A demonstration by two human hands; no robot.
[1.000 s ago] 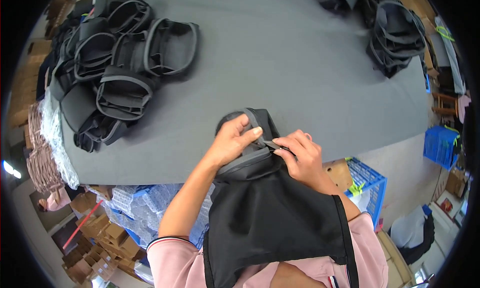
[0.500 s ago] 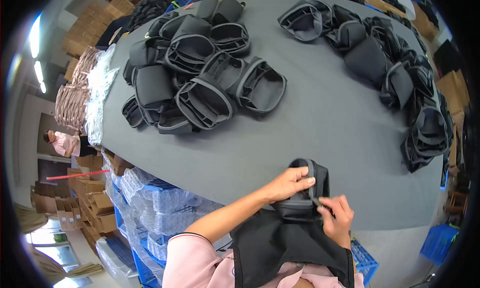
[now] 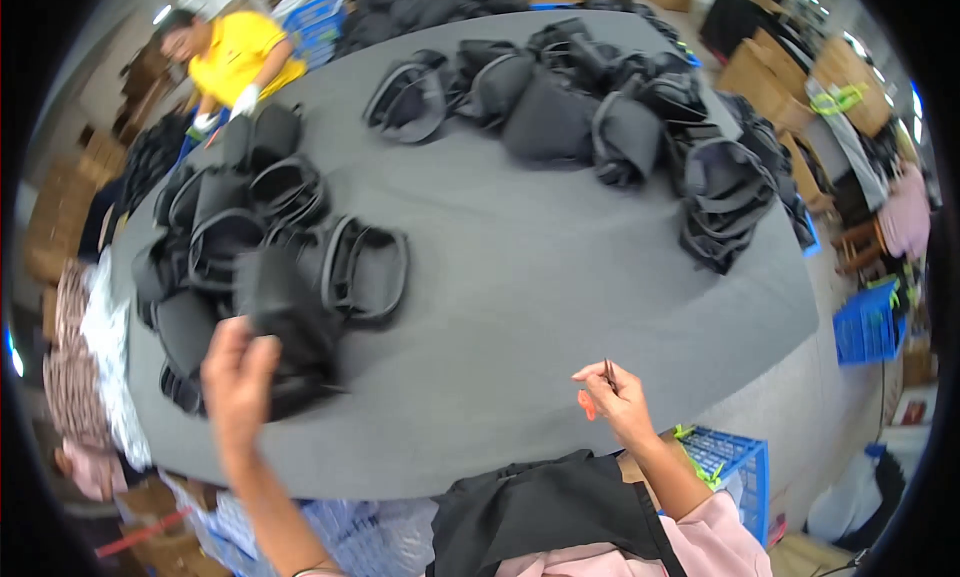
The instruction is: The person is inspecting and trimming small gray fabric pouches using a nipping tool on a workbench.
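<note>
Black fabric bag (image 3: 290,312) is on the near edge of the left-hand pile, at the table's left side; blurred. My left hand (image 3: 238,377) is at its near-left side, thumb and fingers half-curled; too blurred to tell if they grip it or only touch. Right hand (image 3: 625,405) is well apart, above the table's near edge, pinching a small pointed tool (image 3: 609,369), dark tip up; orange-red piece (image 3: 587,406) just below the fingers. Bag pile (image 3: 225,212) sits beyond the left hand, incl. an open bag with grey trim (image 3: 375,272) just right of mine. More bags (image 3: 550,122) curve along the far and right sides of the grey table (image 3: 490,317). Black apron (image 3: 540,512) on me. Blue crate (image 3: 740,462) near my right forearm, clear wrap (image 3: 365,537) below the near edge. Co-worker in yellow shirt (image 3: 245,57), far left corner.
</note>
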